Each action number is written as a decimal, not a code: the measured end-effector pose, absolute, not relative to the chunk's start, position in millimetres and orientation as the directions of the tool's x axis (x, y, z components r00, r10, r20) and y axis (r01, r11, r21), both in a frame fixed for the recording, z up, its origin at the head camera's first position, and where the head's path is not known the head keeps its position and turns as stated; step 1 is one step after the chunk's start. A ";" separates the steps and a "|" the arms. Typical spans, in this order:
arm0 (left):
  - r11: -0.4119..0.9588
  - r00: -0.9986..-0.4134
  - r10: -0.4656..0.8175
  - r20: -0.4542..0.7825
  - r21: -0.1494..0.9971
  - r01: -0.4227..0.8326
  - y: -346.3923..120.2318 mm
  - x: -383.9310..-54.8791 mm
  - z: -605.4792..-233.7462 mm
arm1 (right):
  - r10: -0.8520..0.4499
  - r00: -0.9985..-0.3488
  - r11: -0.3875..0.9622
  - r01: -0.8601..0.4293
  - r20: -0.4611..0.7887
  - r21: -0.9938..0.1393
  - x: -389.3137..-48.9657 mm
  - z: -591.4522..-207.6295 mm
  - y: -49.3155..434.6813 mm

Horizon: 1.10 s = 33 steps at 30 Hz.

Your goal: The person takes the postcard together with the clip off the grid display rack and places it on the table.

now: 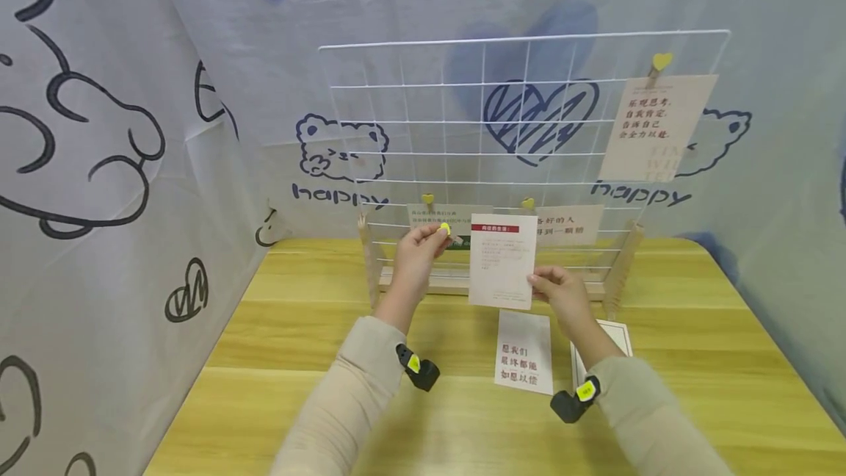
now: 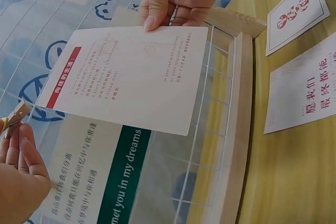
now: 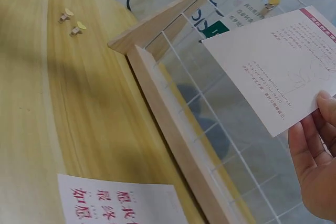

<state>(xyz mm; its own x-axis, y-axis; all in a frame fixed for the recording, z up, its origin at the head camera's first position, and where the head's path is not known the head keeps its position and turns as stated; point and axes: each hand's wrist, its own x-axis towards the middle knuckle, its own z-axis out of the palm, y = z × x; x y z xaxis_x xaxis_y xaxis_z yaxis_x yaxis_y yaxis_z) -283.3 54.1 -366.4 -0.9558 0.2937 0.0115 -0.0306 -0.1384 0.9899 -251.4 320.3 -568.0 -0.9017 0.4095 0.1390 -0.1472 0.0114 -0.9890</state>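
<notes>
My left hand [image 1: 413, 263] pinches a small wooden clothespin [image 2: 18, 117] with a yellow heart on it, in front of the white wire grid [image 1: 505, 39]. A white card [image 1: 504, 267] with a red heading bar is upright before the grid's lower part. At the card's lower right edge, my right hand [image 1: 562, 294] holds it with the thumb on its printed face. Behind it, a card with a green band [image 2: 118, 174] and another printed card [image 1: 575, 225] hang low on the grid. A third card [image 1: 657, 127] hangs at the upper right under a yellow heart clothespin [image 1: 662, 62].
On the wooden table [image 1: 297, 388] lie a card with red characters [image 1: 524, 355] and a bordered card [image 2: 299, 17], partly behind my right forearm in the head view. Two heart clothespins [image 3: 77, 28] rest on the table. Wooden feet [image 1: 621, 267] support the grid.
</notes>
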 end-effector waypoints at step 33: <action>-0.289 -0.970 0.182 -0.162 0.934 -0.210 -41.6 -251.1 -457.2 | 0.445 -0.870 -0.043 0.214 -0.211 -0.976 -174.0 -497.4 208.8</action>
